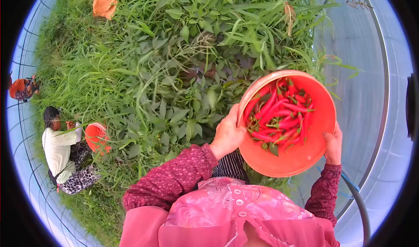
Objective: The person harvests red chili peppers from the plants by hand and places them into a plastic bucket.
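An orange-red bucket (pixel 301 157) is held up in front of my body, its open top facing me. Inside lie several long red peppers (pixel 281 111) with green stems and a few green leaves among them. My left hand (pixel 229 132) grips the bucket's left rim, its fingers partly hidden behind the wall. On the right side, my right hand (pixel 333 145) holds the bucket near its rim, thumb on the edge and the other fingers mostly out of sight behind it.
Dense green plants and tall grass (pixel 174 72) spread ahead and left. A crouching person (pixel 61 151) is beside another red bucket (pixel 97 138); a further person (pixel 22 89) is at far left. An orange bag (pixel 105 1) lies up top. A dark hose (pixel 358 203) runs lower right.
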A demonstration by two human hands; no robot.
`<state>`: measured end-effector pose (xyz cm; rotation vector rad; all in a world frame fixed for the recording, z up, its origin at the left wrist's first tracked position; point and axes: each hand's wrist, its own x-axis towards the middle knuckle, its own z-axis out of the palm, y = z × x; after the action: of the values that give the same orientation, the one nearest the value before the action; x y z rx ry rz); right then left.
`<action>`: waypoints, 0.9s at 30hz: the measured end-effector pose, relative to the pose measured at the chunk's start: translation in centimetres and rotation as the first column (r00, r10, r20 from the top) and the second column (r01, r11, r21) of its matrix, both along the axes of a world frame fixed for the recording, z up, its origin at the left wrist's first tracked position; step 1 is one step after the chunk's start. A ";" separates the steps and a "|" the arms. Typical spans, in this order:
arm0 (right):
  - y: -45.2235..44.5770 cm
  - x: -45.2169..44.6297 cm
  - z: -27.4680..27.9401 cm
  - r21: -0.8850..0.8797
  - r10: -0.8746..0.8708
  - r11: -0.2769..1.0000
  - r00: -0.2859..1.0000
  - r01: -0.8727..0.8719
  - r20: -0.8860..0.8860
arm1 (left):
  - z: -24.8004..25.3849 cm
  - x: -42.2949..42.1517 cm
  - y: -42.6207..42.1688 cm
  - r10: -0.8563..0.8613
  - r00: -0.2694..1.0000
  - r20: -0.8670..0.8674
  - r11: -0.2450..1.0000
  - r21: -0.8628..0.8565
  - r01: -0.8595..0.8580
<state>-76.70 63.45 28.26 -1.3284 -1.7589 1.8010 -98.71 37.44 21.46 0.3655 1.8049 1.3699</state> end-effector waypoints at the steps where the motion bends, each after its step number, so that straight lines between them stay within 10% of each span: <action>1: 0.2 0.7 -0.6 -0.024 0.003 1.000 0.999 -0.002 0.054 | -0.7 0.5 0.3 -0.008 1.000 0.008 1.000 -0.001 0.008; 10: -0.8 5.9 -7.2 -0.193 -0.011 0.980 0.978 0.051 0.206 | -2.2 2.1 1.6 -0.193 0.972 0.136 0.916 -0.330 0.228; 27: -2.4 6.0 -5.9 -0.130 -0.178 0.974 0.982 0.186 0.067 | 2.1 -0.9 4.7 -0.350 0.920 -0.176 0.901 -0.331 0.279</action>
<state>-70.72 61.10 22.34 -1.5517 -1.5069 1.8250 -99.63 42.13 23.53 0.6457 2.0028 0.8374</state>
